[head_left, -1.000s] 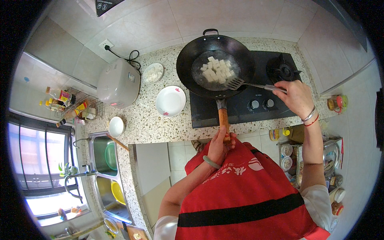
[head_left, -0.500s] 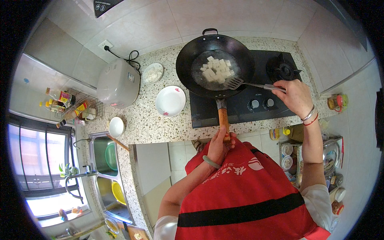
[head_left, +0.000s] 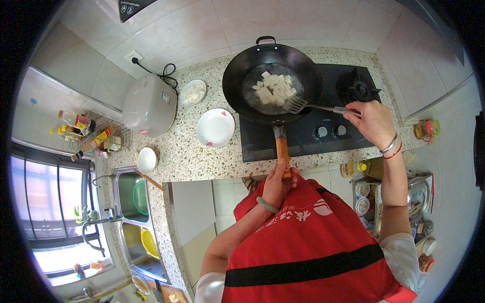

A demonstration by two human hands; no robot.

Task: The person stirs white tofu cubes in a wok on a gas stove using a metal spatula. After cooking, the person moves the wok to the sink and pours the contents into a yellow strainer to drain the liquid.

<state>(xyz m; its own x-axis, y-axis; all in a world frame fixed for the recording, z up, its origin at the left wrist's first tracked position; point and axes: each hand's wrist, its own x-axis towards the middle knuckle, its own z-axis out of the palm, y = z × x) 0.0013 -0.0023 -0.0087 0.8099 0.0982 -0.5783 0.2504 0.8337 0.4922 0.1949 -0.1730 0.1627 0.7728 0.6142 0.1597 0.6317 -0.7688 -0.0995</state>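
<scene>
A black wok (head_left: 234, 83) stands on the left burner of the stove, with white tofu cubes (head_left: 274, 90) in shallow liquid at its bottom. My left hand (head_left: 277, 183) is wrapped round the end of the wok's wooden handle (head_left: 281, 146). In my right hand (head_left: 372, 121) is the grip of a slotted metal spatula (head_left: 297, 105), held between thumb and fingers. The spatula's slotted head rests low on the right side of the wok, beside the tofu. Its shaft crosses the wok's rim.
Left of the black gas stove (head_left: 298, 141) are a white plate (head_left: 215, 127), a small dish of white pieces (head_left: 193, 93), a rice cooker (head_left: 150, 105) and a white bowl (head_left: 147, 160). A double sink (head_left: 121, 202) lies further left. A shelf of jars (head_left: 376, 202) stands at the right.
The tofu cubes have shifted slightly in the wok, a little away from the spatula's head. Both hands keep their holds in nearly the same places.
</scene>
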